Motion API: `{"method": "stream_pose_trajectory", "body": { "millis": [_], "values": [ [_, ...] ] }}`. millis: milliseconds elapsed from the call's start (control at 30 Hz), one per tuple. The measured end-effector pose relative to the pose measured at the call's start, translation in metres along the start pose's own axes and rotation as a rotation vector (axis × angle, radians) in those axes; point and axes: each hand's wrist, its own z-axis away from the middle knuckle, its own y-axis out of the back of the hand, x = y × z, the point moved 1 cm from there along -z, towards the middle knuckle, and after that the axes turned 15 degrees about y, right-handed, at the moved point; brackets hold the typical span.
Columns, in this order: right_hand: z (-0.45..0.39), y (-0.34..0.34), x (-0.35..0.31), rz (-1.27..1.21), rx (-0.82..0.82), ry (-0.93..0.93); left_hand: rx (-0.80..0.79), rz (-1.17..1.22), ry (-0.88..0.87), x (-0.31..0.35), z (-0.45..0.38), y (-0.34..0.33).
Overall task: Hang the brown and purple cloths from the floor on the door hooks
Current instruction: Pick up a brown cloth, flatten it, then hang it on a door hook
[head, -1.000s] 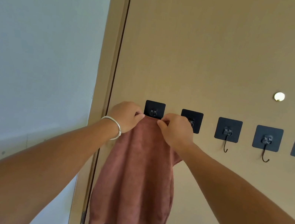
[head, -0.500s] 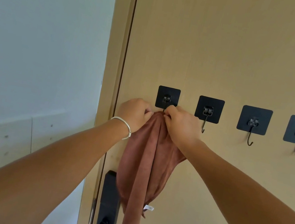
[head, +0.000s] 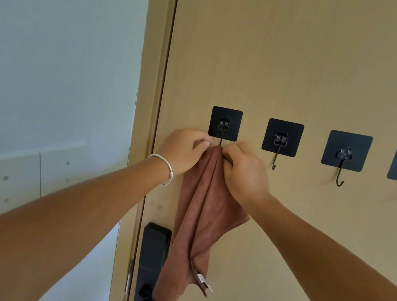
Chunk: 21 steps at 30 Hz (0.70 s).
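Since a second ago both hands have drawn together, bunching the brown cloth [head: 196, 218] from a spread edge into a narrow gather. Left hand [head: 182, 151] and right hand [head: 244, 174] each pinch its top edge just under the leftmost hook [head: 221, 138], arms reaching forward and up, wrists level. Whether the hook tip has caught the fabric is hidden. Soft, light and limp, it seems best held at that gathered top; the rest hangs against the door [head: 311, 64] beside the black lock [head: 151, 260]
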Motion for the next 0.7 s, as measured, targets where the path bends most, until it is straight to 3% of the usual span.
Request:
{"method": "stream_pose_trajectory", "body": {
  "millis": [100, 233, 433, 567, 700],
  "values": [
    [0.006, -0.002, -0.002, -0.175, 0.004, -0.021, -0.011, 0.083, 0.094, 0.006, 0.004, 0.002],
    [0.009, -0.006, -0.009, -0.359, -0.118, -0.091, -0.082, -0.096, 0.153, 0.012, 0.006, -0.002],
    [0.014, 0.002, 0.001, -0.267, -0.189, -0.09, -0.109, -0.235, 0.168, 0.018, 0.008, 0.002],
    [0.025, 0.008, 0.005, -0.194, -0.193, -0.107, 0.025, -0.307, 0.091, 0.024, 0.014, 0.006],
    [0.036, 0.022, 0.003, -0.089, -0.191, -0.126, 0.13, -0.451, -0.147, 0.041, 0.022, 0.004]
  ]
}}
